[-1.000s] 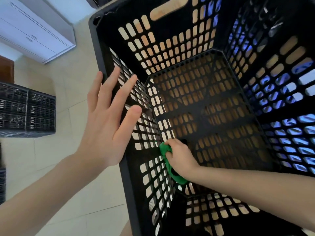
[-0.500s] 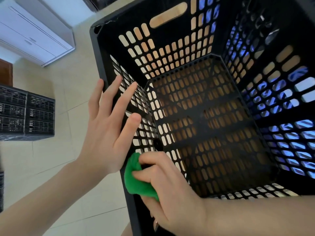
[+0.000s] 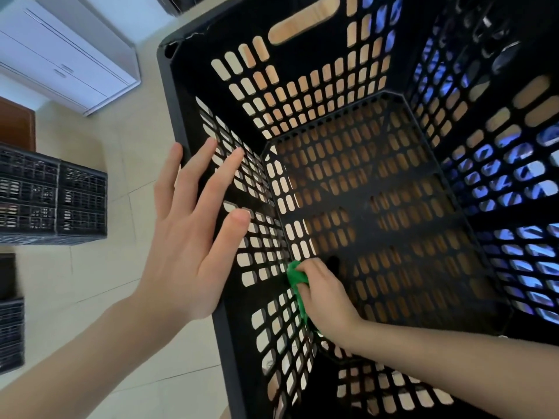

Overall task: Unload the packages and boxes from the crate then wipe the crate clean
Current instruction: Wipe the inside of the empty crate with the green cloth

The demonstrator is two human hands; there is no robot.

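Looks unloaded already: no packages inside the black crate (image 3: 196, 34). Wiping low on its left wall with green cloth (image 3: 295, 276), right hand (image 3: 328, 300) grip clamped on it; left hand (image 3: 187, 246) flat against the left rim, grip apart. Probably left to wipe: other walls.

Looks like an indoor storage room: pale tiled floor (image 3: 99, 164), stacked black crates (image 3: 51, 195) at the left, white cabinet (image 3: 69, 55) behind, brown wooden door (image 3: 16, 125) beside.

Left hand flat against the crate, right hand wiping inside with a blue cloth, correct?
No: the cloth is green, not blue, per the head view. The rest holds: left hand flat against the crate, right hand wiping inside.
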